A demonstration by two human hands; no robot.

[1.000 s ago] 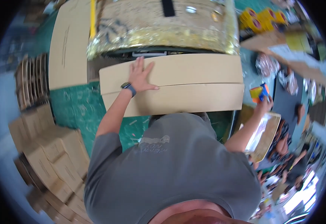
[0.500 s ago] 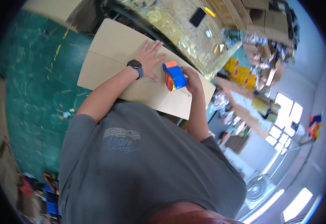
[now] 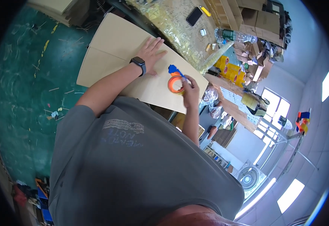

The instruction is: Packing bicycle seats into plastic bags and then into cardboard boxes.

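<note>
A flat tan cardboard sheet or folded box (image 3: 113, 39) lies in front of me, with a crease line across its left part. My left hand (image 3: 150, 54), with a dark watch on the wrist, rests flat on the cardboard near its far edge, fingers spread. In my right hand (image 3: 190, 91) is a blue and orange tape dispenser (image 3: 174, 80), gripped at its right side. Its round tape roll with an orange core faces up, just to the right of my left hand. Whether the dispenser touches the cardboard, I cannot tell.
Beyond the cardboard stands a workbench (image 3: 179, 35) covered with yellowish tape, bearing a black phone (image 3: 194, 16), a yellow cutter (image 3: 205, 11) and a plastic bottle (image 3: 235, 35). Yellow tape rolls (image 3: 230, 71) sit to the right. Green floor (image 3: 32, 98) spreads out left.
My right hand has turned the tape dispenser from its broad blue side to show the round roll. My left hand stays flat on the cardboard. The whole view has shifted slightly.
</note>
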